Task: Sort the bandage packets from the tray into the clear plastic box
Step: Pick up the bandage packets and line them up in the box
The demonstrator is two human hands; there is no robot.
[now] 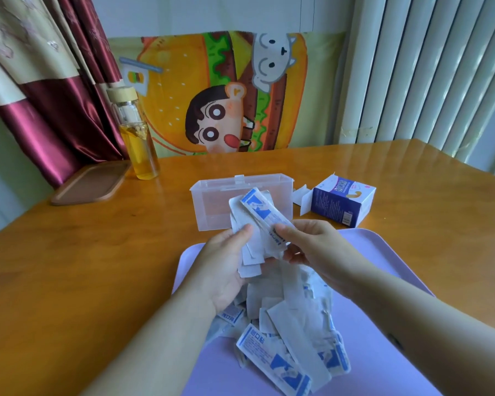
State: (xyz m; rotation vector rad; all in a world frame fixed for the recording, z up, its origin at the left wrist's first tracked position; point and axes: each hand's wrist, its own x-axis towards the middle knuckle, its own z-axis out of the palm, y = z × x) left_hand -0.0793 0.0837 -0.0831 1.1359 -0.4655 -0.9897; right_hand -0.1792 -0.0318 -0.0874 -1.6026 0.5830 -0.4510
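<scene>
My left hand (223, 270) grips a bunch of white and blue bandage packets (250, 247) above the lilac tray (383, 252). My right hand (312, 247) pinches one long packet (262, 212) that lies on top of that bunch, thumb over its near end. A loose pile of several packets (292, 332) lies on the tray under my forearms. The clear plastic box (212, 207) stands just beyond the tray with its lid flipped back; the held packets hide part of its front wall.
An opened blue and white bandage carton (343, 201) lies right of the box. A glass bottle of yellow liquid (136, 135) and a brown wooden tray (90, 182) stand at the back left of the wooden table (83, 252).
</scene>
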